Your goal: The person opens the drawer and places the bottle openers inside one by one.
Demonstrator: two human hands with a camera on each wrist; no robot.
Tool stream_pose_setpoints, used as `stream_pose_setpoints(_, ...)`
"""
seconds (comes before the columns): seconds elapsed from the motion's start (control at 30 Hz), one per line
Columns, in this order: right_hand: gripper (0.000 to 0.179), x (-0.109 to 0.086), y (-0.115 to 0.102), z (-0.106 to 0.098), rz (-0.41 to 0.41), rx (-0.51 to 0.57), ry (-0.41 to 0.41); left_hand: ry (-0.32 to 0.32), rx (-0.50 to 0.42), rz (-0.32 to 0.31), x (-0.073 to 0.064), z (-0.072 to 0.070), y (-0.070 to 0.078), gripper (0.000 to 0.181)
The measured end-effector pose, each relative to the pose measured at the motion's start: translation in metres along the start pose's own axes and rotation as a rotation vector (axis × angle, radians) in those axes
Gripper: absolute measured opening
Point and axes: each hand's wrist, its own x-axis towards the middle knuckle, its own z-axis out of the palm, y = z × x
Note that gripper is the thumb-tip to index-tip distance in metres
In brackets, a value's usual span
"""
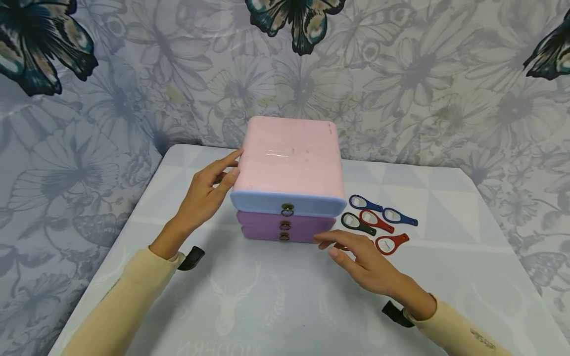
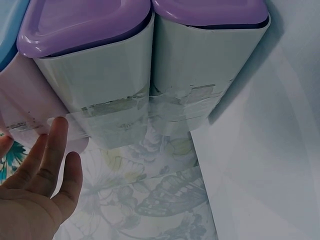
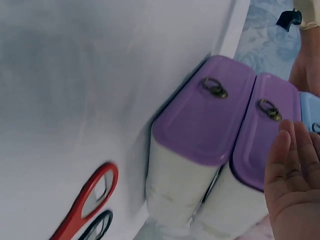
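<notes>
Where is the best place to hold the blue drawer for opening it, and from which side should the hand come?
Probably by the ring pull, pinched or hooked from the front: it hangs centrally on the front of the blue drawer, which faces the head camera.

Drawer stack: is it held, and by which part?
Nothing is held; the left hand only touches the side of the pink box; the right hand is open.

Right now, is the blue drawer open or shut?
Shut. In the head view, the blue drawer sits right up against the pink casing, with no inside showing.
</notes>
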Motion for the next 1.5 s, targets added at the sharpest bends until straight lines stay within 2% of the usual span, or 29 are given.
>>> stream_pose_setpoints(0.17, 0.042, 0.006, -0.005, 0.008, 0.044, 0.094, -0.04, -0.011, -0.014, -0.01, 0.001, 0.003, 0.0, 0.046)
stream_pose_setpoints(0.37, 0.043, 0.025, -0.013, 0.018, 0.034, 0.194, -0.066, -0.005, 0.001, -0.018, 0.0, 0.0, 0.0, 0.046)
stream_pose_setpoints(0.57, 0.046, 0.037, -0.016, 0.027, 0.072, 0.252, -0.001, -0.01, -0.01, -0.011, 0.0, -0.001, 0.0, 0.046)
stream_pose_setpoints(0.87, 0.038, 0.047, -0.018, 0.037, 0.129, 0.38, 0.112, -0.019, -0.012, -0.029, -0.001, -0.002, 0.001, 0.046)
stream_pose_setpoints(1.07, 0.038, 0.052, -0.024, 0.041, 0.161, 0.434, 0.138, -0.016, -0.016, -0.037, -0.002, -0.002, 0.0, 0.046)
stream_pose_setpoints(1.33, 0.041, 0.059, -0.031, 0.047, 0.3, 0.583, 0.137, -0.012, -0.02, -0.018, -0.002, -0.002, -0.001, 0.046)
stream_pose_setpoints(1.5, 0.039, 0.063, -0.034, 0.05, 0.301, 0.651, 0.163, -0.017, -0.017, -0.01, -0.001, -0.003, -0.001, 0.046)
